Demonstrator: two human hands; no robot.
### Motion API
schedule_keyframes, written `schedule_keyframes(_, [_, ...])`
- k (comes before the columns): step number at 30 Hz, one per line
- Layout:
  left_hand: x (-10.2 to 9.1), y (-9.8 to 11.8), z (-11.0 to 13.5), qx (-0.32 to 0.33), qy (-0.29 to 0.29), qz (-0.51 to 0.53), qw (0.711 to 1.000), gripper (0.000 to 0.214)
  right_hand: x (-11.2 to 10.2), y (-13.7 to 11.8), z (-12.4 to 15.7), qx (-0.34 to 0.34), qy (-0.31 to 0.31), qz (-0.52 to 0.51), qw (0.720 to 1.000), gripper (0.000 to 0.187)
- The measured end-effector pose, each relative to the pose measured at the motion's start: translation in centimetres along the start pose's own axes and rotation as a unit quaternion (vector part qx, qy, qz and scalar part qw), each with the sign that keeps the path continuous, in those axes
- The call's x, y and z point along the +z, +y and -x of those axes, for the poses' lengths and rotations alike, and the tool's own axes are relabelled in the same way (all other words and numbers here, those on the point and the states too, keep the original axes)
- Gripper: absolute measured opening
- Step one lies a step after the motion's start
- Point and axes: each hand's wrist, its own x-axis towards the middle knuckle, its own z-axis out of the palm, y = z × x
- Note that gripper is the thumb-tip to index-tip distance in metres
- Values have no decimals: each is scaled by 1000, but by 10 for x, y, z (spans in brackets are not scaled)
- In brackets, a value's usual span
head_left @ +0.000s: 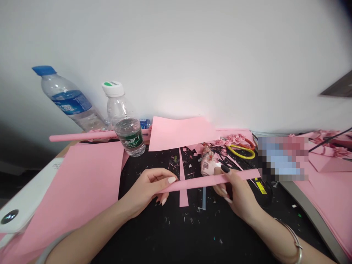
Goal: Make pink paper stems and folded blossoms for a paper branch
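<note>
A long pink paper strip (pixel 203 181) stretches across the black table (pixel 176 234) between both my hands. My left hand (pixel 150 187) pinches its left end with thumb over fingers. My right hand (pixel 233 189) grips it further right, thumb on top, and the strip runs on past that hand. Under the strip lie a narrower upright pink strip (pixel 182 172) and a clear glue stick (pixel 204 198). A pink glue gun (pixel 207 163) lies just behind my right hand.
Two water bottles (pixel 67 101) (pixel 125 121) stand at the back left, beside a rolled pink tube (pixel 82 137). Pink sheets (pixel 79 183) (pixel 181 132) cover the left and back. Paper roses (pixel 233 139), yellow-handled scissors (pixel 243 151) and more pink sheets (pixel 330 190) lie right. Scraps litter the table.
</note>
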Motion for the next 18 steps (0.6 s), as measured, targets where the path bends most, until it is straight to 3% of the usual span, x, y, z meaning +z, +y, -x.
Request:
schedule_keyframes(6, [-5, 0, -1, -16, -20, -33, 999, 23, -2, 3, -3, -12, 18, -24, 999, 45])
schedule_keyframes(10, [-7, 10, 2, -35, -141, -117, 982, 33, -4, 1, -2, -15, 0, 4, 1000, 45])
schedule_keyframes(13, [-3, 21, 8, -62, -223, -203, 952, 28, -4, -8, -1, -32, -69, 100, 992, 45])
schedule_keyframes(15, [1, 27, 13, -62, -230, -289, 927, 26, -1, -16, 1, -68, -129, 191, 971, 43])
schedule_keyframes(18, [10, 30, 20, 13, -193, -428, 883, 19, 2, -23, 4, -124, -206, 280, 930, 41])
